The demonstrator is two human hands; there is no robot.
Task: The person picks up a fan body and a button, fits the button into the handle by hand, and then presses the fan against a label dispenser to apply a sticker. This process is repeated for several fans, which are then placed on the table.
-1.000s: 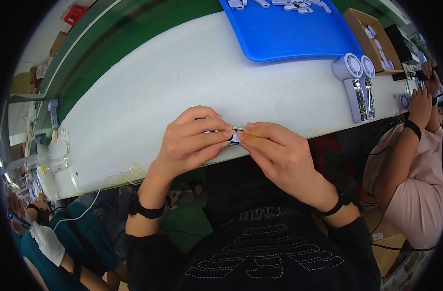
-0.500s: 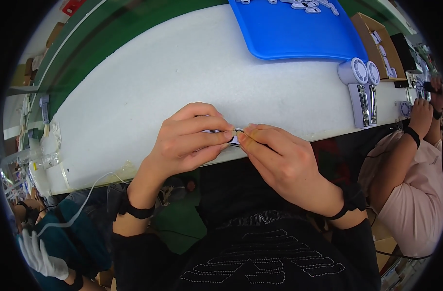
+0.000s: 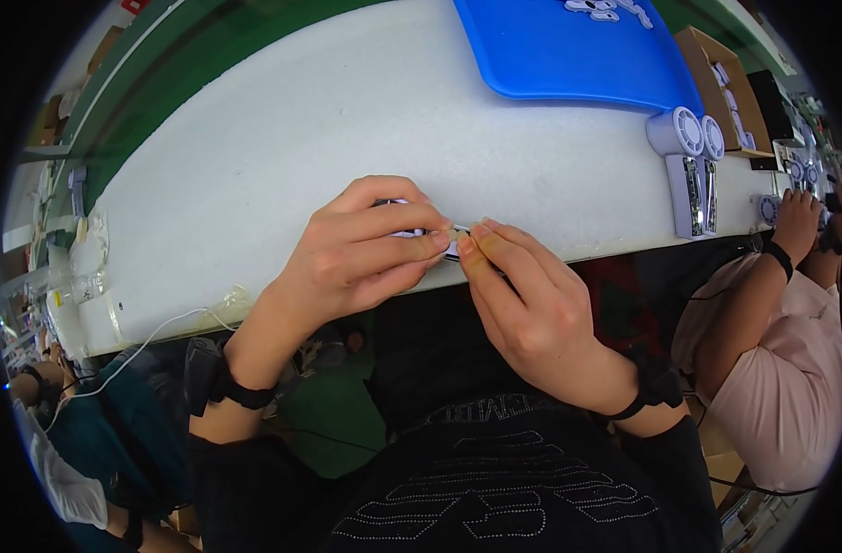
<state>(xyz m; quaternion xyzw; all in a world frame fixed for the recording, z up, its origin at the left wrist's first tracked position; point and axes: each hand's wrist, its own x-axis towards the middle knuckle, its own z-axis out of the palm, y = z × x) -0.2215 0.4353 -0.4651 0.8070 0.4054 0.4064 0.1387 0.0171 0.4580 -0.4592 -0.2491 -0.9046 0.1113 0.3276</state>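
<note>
Both hands meet over the near edge of the white table. Between them is a small pale lavender casing with dark parts, mostly covered by fingers, so I cannot make out its full shape. My left hand is closed around its left side, thumb and fingertips pressed together. At the right end, my right hand pinches with thumb and forefinger, the fingertips nearly touching those of the left. Whether a smaller piece sits between the fingertips is hidden.
A blue tray with several small white pieces lies at the far side. To its right stand two lavender handheld fans with open handles, and a cardboard box of pale parts. Co-workers sit on both sides; one's arm is at the right.
Both hands have shifted slightly within the view, still pinching the casing, and more of it shows behind the left fingers. The tray sits a little higher in view. A co-worker's gloved hand moved lower at left.
</note>
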